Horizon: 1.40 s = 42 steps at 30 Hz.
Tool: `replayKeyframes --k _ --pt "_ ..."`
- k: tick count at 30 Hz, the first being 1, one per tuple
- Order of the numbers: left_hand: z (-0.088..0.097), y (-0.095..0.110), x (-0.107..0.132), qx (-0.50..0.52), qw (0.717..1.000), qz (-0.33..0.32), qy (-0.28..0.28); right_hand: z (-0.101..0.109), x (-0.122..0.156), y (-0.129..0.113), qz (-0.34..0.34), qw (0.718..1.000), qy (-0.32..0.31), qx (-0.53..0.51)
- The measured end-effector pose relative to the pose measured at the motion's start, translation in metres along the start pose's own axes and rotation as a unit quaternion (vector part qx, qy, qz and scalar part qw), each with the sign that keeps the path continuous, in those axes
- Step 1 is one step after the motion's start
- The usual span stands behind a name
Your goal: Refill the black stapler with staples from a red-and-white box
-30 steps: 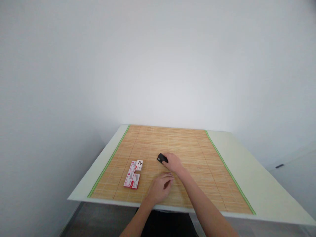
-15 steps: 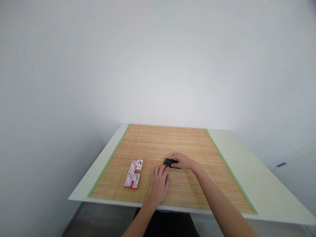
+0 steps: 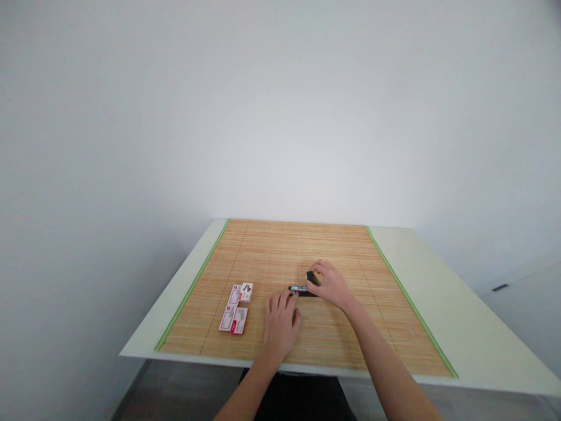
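Observation:
A black stapler (image 3: 300,289) lies on the bamboo mat, its top cover swung up and the metal staple channel showing. My right hand (image 3: 328,283) is closed on the raised cover, thumb on the near side and fingers over the top. Flat on the mat is my left hand (image 3: 280,324), fingers stretched out and holding nothing. Its fingertips reach the front end of the stapler's base; whether they press on it I cannot tell.
Several small red-and-white boxes (image 3: 239,321) sit together left of my left hand; one (image 3: 246,292) has a stapler-like picture on it. The bamboo mat (image 3: 298,245) with green edges covers much of the white table (image 3: 421,275). Walls stand behind and to the left.
My right hand has lifted the stapler's top cover up and back, baring the metal channel. My left hand has stayed nearly in place.

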<state>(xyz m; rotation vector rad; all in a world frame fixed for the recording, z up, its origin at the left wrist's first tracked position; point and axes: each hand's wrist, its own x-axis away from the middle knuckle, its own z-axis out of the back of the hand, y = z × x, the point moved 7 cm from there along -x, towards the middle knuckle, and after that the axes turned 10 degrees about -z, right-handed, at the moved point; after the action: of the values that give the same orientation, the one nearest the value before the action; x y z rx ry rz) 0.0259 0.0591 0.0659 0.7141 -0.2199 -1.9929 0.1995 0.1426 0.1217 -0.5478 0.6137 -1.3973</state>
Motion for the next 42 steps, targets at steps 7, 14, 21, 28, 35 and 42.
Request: replayKeyframes --k 7,14,21,28,35,42 --pt "-0.004 -0.003 0.001 0.023 1.0 -0.01 0.002 0.046 0.064 0.074 -0.157 0.96 0.181 -0.144" --pt "0.033 -0.031 0.028 -0.024 0.993 0.056 0.097 0.042 0.095 0.096 -0.212 0.926 0.22 -0.223" --pt "0.094 -0.079 0.091 -0.219 0.948 0.204 0.108 0.029 0.156 0.091 -0.224 0.904 0.291 -0.22" --pt "0.056 -0.056 0.078 -0.067 0.995 0.072 0.029 -0.078 0.16 0.05 -0.272 0.879 0.031 -0.391" --pt "0.01 0.006 0.023 0.192 0.975 -0.066 -0.092 -0.103 0.161 0.056 -0.353 0.785 -0.117 -0.495" --pt "-0.023 0.037 -0.006 0.253 0.955 -0.099 -0.121 -0.058 0.165 0.062 -0.351 0.749 -0.173 -0.535"
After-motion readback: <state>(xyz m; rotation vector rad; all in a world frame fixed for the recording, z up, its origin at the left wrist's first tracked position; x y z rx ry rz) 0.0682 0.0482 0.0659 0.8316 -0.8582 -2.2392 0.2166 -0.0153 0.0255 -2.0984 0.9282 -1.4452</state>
